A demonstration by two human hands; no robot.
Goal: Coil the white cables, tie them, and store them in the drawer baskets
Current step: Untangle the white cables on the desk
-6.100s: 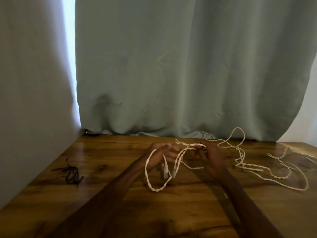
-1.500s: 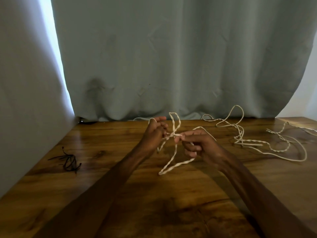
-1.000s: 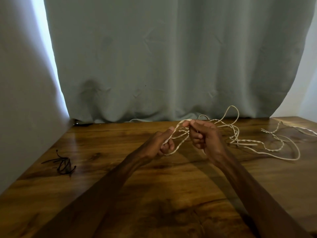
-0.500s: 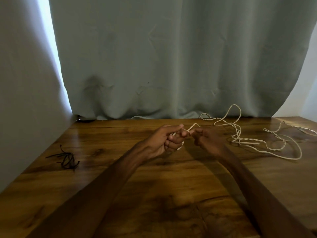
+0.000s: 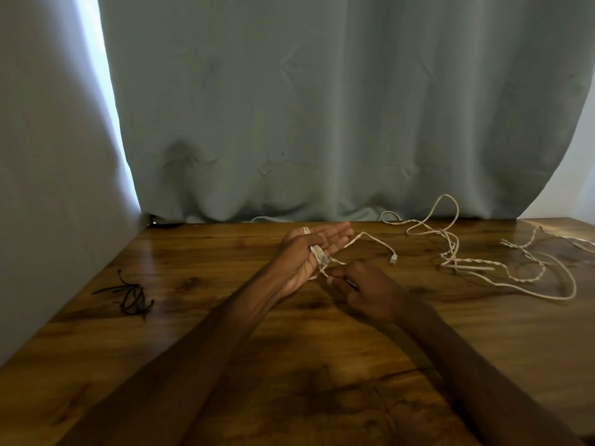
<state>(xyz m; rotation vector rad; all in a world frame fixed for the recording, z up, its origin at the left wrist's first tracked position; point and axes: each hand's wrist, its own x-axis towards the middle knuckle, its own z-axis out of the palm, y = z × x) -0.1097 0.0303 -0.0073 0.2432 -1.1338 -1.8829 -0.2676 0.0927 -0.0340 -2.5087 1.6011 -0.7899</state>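
Observation:
My left hand (image 5: 306, 255) is held palm up over the wooden table (image 5: 289, 365), its fingers straight. A thin white cable (image 5: 363, 236) is wound across that palm, with a connector lying on it. One end trails right to a plug resting on the table. My right hand (image 5: 363, 284) sits just below and to the right of the left and pinches a strand of this cable at its fingertips. More white cables (image 5: 467, 265) lie loose and tangled at the right back of the table. No drawer or basket is in view.
A small bundle of black ties (image 5: 132, 297) lies at the table's left side. A grey-green curtain (image 5: 322, 107) hangs right behind the table's back edge, and pale fabric closes the left side.
My left hand has opened from a curled grip to a flat palm with the cable wound on it. My right hand has dropped lower, drawing a strand down. A plug end now lies on the table.

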